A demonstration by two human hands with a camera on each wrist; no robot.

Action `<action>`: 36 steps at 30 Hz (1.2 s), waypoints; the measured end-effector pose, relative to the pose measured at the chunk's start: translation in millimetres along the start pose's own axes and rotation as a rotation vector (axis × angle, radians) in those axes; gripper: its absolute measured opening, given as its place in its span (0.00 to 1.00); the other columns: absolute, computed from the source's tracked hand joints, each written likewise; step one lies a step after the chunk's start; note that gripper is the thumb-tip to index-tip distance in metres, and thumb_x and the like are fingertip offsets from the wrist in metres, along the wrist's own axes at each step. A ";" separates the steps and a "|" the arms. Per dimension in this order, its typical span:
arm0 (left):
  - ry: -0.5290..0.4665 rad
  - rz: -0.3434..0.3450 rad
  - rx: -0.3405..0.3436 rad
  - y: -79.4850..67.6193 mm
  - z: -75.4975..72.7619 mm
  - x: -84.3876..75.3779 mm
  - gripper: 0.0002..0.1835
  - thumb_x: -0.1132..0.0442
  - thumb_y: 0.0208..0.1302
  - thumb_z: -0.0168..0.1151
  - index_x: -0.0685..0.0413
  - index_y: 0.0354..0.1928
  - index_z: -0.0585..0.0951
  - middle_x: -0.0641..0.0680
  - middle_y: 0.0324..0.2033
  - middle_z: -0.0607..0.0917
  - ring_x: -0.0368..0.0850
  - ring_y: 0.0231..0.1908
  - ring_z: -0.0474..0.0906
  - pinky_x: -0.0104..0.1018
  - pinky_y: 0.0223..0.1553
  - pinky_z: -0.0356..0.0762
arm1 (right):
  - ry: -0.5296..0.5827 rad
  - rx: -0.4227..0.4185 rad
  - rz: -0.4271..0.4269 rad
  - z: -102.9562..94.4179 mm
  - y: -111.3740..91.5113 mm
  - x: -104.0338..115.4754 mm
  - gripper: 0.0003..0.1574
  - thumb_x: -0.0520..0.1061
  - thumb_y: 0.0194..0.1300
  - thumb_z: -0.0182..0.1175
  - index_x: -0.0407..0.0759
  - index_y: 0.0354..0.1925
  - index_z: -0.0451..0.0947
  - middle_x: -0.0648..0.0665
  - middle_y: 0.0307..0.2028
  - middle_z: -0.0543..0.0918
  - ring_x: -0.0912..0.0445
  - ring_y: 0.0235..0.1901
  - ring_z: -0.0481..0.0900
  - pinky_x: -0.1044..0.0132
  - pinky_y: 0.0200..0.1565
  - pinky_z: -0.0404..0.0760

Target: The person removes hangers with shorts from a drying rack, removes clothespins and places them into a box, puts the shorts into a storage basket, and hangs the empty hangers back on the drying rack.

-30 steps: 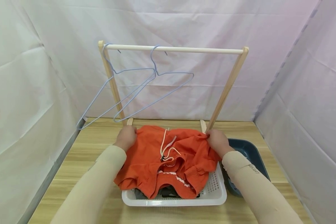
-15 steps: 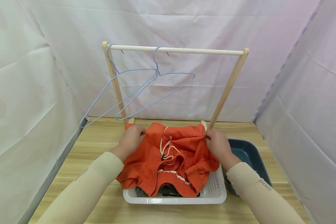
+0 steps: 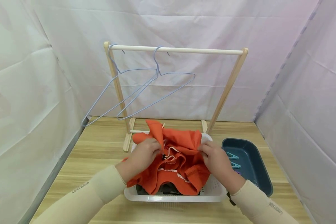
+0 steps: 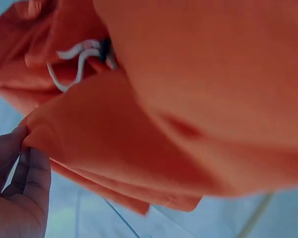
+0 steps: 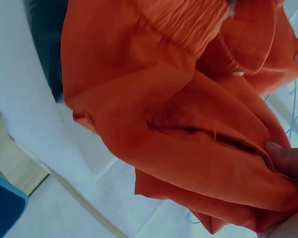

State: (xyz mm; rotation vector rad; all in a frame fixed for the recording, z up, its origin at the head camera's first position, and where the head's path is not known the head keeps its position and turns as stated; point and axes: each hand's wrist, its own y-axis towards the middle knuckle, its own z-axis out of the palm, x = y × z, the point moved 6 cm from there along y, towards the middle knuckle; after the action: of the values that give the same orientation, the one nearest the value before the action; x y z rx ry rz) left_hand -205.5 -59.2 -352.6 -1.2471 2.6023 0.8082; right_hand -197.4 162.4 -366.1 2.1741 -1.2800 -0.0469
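An orange garment [image 3: 173,140] with a white drawcord [image 3: 172,152] and a black cord toggle lies bunched over a white perforated basket [image 3: 173,198]. My left hand [image 3: 145,154] pinches its cloth on the left, raising a fold that stands up. On the right, my right hand [image 3: 217,160] pinches another part between thumb and fingers. The left wrist view has the thumb and fingertips [image 4: 22,141] gripping a corner of the cloth. In the right wrist view, the thumb [image 5: 285,156] presses on a folded edge. Dark cloth [image 3: 169,188] shows in the basket below the garment.
Behind the basket stands a wooden rack [image 3: 232,77] with a white rail [image 3: 201,50]. Two blue wire hangers [image 3: 175,90] hang from its left half. A dark blue tray [image 3: 252,161] with several teal clips [image 3: 233,160] sits right of the basket. White curtains surround the wooden table [image 3: 98,149].
My left hand has moved right and toward me, pulling its side of the garment inward into a raised fold. My right hand has come lower, and the basket's back rim now shows.
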 end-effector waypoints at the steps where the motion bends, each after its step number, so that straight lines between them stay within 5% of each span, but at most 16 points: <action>1: 0.002 0.022 0.009 -2.5 3.0 -3.8 0.05 0.72 0.56 0.67 0.54 0.30 0.83 0.49 0.30 0.80 0.44 0.35 0.76 0.34 0.37 0.79 | 0.004 -0.002 -0.025 0.0 -2.8 3.2 0.12 0.29 0.50 0.70 0.43 0.32 0.84 0.48 0.33 0.81 0.53 0.33 0.80 0.62 0.34 0.84; 7: 0.007 0.117 0.087 -17.1 22.0 -20.8 0.06 0.72 0.56 0.68 0.52 0.30 0.83 0.48 0.29 0.80 0.41 0.34 0.76 0.27 0.35 0.79 | 0.036 0.060 -0.137 5.7 -19.1 16.9 0.17 0.29 0.45 0.73 0.45 0.32 0.83 0.51 0.35 0.79 0.57 0.36 0.78 0.66 0.37 0.84; 14: 0.012 0.193 0.178 -28.5 39.3 -34.1 0.06 0.71 0.59 0.65 0.52 0.27 0.84 0.46 0.27 0.79 0.39 0.33 0.75 0.22 0.33 0.75 | 0.065 0.124 -0.171 14.4 -35.4 19.4 0.19 0.29 0.43 0.74 0.47 0.33 0.84 0.50 0.40 0.80 0.56 0.40 0.79 0.64 0.40 0.84; 26: 0.028 0.202 0.467 -37.8 73.9 -35.6 0.14 0.76 0.56 0.63 0.49 0.21 0.77 0.41 0.22 0.71 0.31 0.25 0.64 0.18 0.27 0.61 | 0.062 0.289 -0.161 35.8 -53.1 13.2 0.12 0.32 0.51 0.70 0.46 0.34 0.85 0.50 0.40 0.84 0.55 0.41 0.79 0.63 0.41 0.83; 30: 0.009 0.207 0.561 -35.5 82.6 -36.2 0.21 0.79 0.56 0.59 0.48 0.15 0.68 0.41 0.18 0.61 0.33 0.22 0.55 0.20 0.25 0.53 | 0.040 0.326 -0.169 42.3 -54.9 9.2 0.12 0.32 0.51 0.70 0.48 0.33 0.85 0.54 0.36 0.83 0.58 0.38 0.78 0.65 0.40 0.83; 36: -0.043 0.129 0.703 -28.4 93.6 -32.9 0.26 0.81 0.57 0.52 0.47 0.12 0.56 0.43 0.16 0.50 0.36 0.18 0.44 0.26 0.22 0.45 | 0.007 0.424 -0.134 54.3 -54.2 -0.2 0.10 0.33 0.54 0.67 0.50 0.30 0.84 0.57 0.29 0.80 0.61 0.32 0.73 0.69 0.35 0.79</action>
State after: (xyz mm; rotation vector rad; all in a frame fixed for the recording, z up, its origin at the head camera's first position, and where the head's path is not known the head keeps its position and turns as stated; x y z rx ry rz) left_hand -172.0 -2.1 -431.7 -0.8431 2.5794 -0.0910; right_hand -172.6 155.2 -438.4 2.6133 -1.2221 0.1942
